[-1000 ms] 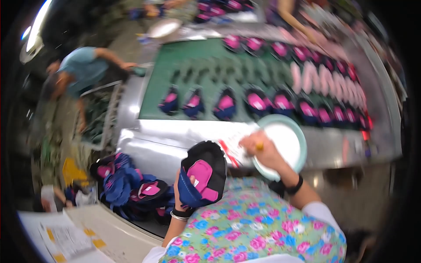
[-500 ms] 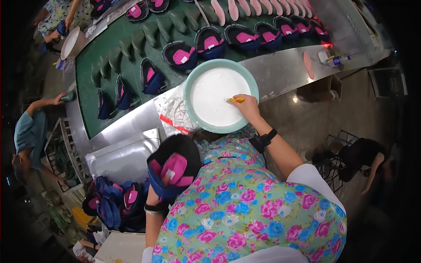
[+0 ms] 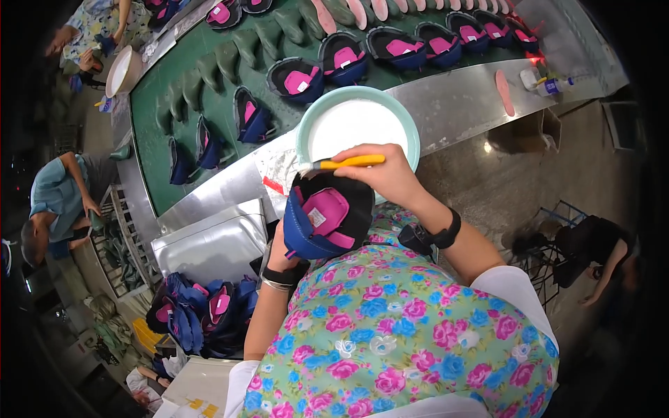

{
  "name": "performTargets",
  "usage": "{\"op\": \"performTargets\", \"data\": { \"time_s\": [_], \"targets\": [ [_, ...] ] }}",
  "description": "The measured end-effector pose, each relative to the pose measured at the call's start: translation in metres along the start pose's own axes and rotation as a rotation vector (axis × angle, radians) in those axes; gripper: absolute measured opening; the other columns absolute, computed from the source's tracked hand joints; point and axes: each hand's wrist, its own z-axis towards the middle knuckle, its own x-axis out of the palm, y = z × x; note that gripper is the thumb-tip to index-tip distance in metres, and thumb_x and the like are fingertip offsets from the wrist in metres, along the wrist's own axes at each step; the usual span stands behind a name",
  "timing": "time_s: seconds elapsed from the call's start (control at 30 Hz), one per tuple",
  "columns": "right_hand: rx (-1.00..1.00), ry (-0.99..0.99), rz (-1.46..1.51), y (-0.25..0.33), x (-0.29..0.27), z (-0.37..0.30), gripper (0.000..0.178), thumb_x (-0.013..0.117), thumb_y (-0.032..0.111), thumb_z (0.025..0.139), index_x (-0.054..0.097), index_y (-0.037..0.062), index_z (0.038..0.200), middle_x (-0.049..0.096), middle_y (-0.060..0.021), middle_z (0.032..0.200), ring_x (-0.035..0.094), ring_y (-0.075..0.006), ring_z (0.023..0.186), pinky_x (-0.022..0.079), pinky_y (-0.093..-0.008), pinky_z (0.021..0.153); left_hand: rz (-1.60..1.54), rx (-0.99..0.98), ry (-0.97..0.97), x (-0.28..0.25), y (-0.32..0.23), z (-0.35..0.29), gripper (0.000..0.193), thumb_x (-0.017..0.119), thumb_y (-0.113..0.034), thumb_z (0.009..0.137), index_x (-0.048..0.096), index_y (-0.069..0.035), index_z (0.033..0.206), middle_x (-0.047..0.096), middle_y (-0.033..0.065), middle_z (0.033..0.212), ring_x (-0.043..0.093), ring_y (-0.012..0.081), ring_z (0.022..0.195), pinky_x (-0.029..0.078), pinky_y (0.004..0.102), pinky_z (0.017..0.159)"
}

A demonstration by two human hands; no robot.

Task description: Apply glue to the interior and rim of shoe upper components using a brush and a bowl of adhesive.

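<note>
My left hand (image 3: 281, 252) grips a dark blue shoe upper (image 3: 306, 226) from its left side, most of the fingers hidden under it. The upper has a black edge and a bright pink lining with a white label. In my right hand (image 3: 391, 174) is a brush with a yellow handle (image 3: 359, 161), pinched between the fingers. Its pale bristles lie at the upper's far black edge and seem to touch it. Just behind stands a pale green basin (image 3: 412, 132) of white liquid, partly covered by my right hand and the upper.
A green conveyor belt (image 3: 209, 115) carries rows of shoe uppers, dark green lasts and pink insoles. More uppers (image 3: 202, 313) are heaped at my left, near a metal panel (image 3: 209, 233). A pink insole (image 3: 504, 93) lies on the metal ledge. Co-workers are at left and right.
My right hand has lifted the brush out of the basin and brought it left and nearer to the upper. My left hand has raised the upper up and to the right, toward the basin.
</note>
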Motion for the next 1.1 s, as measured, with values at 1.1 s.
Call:
{"op": "performTargets", "data": {
  "time_s": [1.1],
  "targets": [
    [-0.168,0.039,-0.192,0.043,0.01,0.03,0.013,0.071,0.012,0.078,0.067,0.0001,0.081,0.067,-0.0061,0.073,0.062,-0.011,0.066,0.048,-0.0231,0.062,-0.692,-0.079,-0.074,-0.058,-0.021,-0.012,0.028,0.054,-0.024,0.083,0.058,-0.006,0.104,0.065,0.0094,0.099,0.063,0.0244,0.091,0.049,0.0373,0.084]
  ]
}}
